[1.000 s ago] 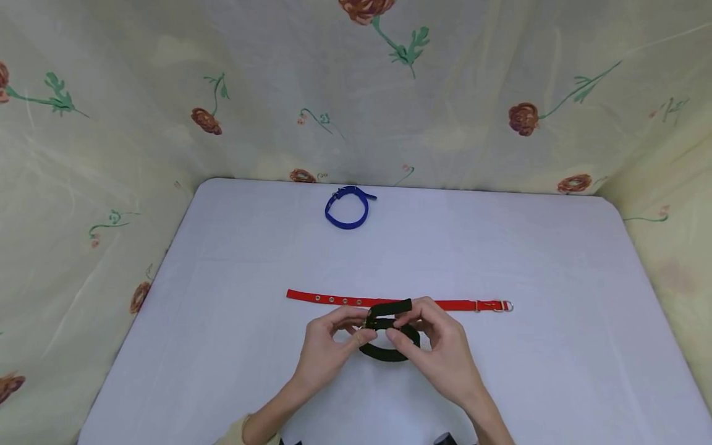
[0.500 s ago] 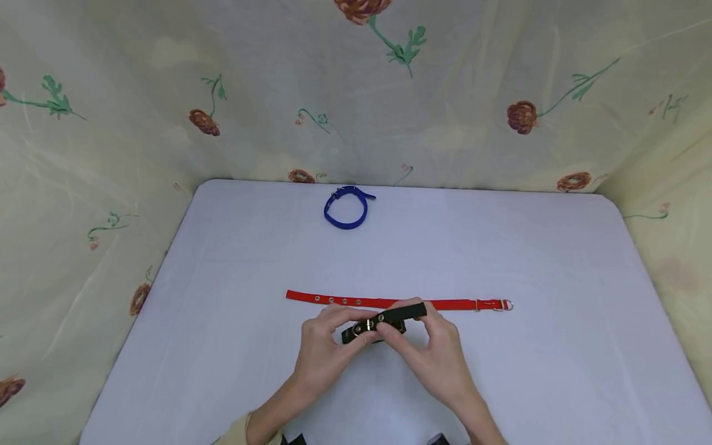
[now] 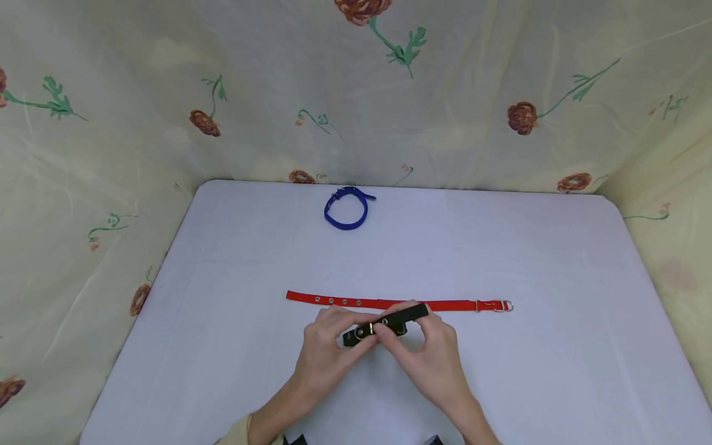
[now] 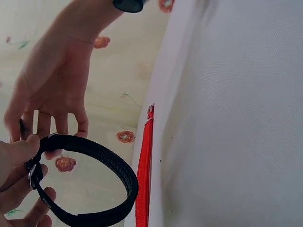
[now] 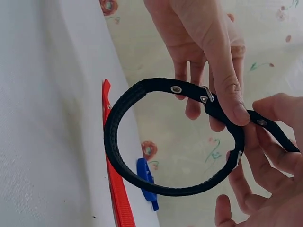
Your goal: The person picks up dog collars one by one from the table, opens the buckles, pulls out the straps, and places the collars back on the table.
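A black collar [image 3: 408, 314] with metal eyelets is held between both hands above the table, its strap passed through a buckle into a round loop. Thumb and fingers of the left hand [image 3: 322, 352] pinch the collar by the buckle. The right hand [image 3: 436, 355] pinches the strap just beside the buckle, near the free tail. In the right wrist view the whole loop of the black collar [image 5: 163, 191] shows, with its tail between the fingers of the right hand [image 5: 274, 156]. Behind the hands lies a red collar [image 3: 445, 305], stretched flat.
A blue collar [image 3: 347, 225], buckled into a ring, lies near the back edge of the white table [image 3: 222, 247]. Flower-patterned cloth [image 3: 445, 142] hangs behind and at the sides of the table. Dark objects peek in at the bottom edge.
The black collar has turned so its buckle and eyelets face up, and the strap lies flatter along the buckle. In the last half second the right thumb has shifted slightly left towards the buckle.
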A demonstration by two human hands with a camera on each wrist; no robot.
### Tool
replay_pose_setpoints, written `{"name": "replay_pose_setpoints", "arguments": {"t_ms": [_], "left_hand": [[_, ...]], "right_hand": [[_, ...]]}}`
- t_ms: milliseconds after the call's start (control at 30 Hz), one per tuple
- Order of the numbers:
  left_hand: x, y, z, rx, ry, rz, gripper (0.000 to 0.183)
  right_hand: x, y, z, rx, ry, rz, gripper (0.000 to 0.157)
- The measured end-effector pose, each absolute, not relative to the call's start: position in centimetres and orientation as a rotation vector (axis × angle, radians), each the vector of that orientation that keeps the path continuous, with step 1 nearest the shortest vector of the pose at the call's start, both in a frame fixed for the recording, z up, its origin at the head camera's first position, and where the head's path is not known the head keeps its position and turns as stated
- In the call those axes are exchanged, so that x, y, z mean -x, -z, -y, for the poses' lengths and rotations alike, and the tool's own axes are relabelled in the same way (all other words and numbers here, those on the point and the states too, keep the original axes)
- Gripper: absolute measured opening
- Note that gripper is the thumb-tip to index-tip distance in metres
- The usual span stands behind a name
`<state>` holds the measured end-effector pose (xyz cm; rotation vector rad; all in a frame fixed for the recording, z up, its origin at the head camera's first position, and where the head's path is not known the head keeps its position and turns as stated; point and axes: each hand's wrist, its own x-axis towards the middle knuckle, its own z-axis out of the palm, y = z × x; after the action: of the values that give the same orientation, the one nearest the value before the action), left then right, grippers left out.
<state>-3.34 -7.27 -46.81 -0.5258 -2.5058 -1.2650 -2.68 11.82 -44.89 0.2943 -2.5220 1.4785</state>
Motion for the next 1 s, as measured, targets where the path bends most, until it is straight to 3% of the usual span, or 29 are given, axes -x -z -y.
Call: {"name": "replay_pose_setpoints", "arguments": {"t_ms": [200, 467, 800, 1000], "left_hand": [[3.42, 46.90, 7.27, 0.520, 1.339, 2.480, 0.035], [3.45, 47.12, 7.41, 0.502, 1.373, 2.507, 0.031], [3.52, 47.33, 7.51, 0.319, 1.808, 2.535, 0.022], [3.50, 47.10, 7.61, 0.239, 2.003, 2.550, 0.022]], "right_hand": [[2.58, 44.62, -11.94, -0.155, -1.492, 2.546, 0.012], [2.63, 44.58, -12.00, -0.144, -1.492, 2.585, 0.009], [2.82, 45.06, -12.29, -0.276, -1.458, 2.603, 0.027], [3.01, 45.07, -12.48, -0.359, -1.475, 2.626, 0.025]]}}
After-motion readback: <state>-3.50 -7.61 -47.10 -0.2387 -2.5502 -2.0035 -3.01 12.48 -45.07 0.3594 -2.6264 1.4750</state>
